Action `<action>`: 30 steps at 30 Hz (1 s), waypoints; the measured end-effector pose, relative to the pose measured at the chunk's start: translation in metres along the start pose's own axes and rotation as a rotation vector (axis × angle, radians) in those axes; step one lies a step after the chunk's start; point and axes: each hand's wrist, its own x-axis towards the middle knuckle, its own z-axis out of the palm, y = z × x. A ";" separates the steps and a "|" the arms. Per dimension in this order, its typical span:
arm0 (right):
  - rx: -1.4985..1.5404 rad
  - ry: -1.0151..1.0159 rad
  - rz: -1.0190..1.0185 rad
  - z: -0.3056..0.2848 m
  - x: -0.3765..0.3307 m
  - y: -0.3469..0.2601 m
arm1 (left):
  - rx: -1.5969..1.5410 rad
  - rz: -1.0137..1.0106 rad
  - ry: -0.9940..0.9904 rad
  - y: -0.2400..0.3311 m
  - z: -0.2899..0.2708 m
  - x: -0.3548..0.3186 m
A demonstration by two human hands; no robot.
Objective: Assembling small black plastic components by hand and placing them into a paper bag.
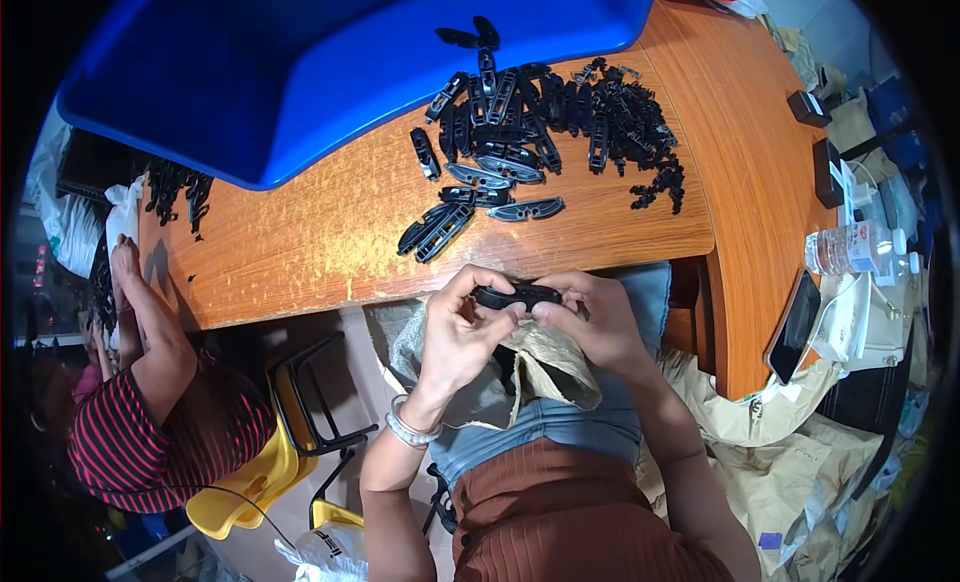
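Note:
Between my two hands, just off the table's front edge, is a long black plastic part with rounded ends. My left hand pinches its left end between thumb and fingers, and my right hand pinches the right end. Below it, an open woven sack lies across my lap. Ahead on the table, similar black plastic housings lie in a loose pile, some showing hollow insides. To their right is a heap of small black pieces.
A large blue bin stands at the back left. At right are a water bottle, a phone and brown paper sacks. A person in a striped shirt sits at left, near a yellow chair.

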 end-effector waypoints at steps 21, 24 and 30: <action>0.331 0.340 -0.267 -0.066 0.036 0.014 | 1.061 0.566 -0.042 -0.001 0.013 0.083; 0.759 0.225 -0.163 -0.063 0.031 0.013 | 1.147 0.547 -0.036 0.002 0.015 0.085; 0.584 0.224 -0.112 -0.031 0.017 -0.008 | 0.170 0.193 -0.112 0.005 0.027 0.059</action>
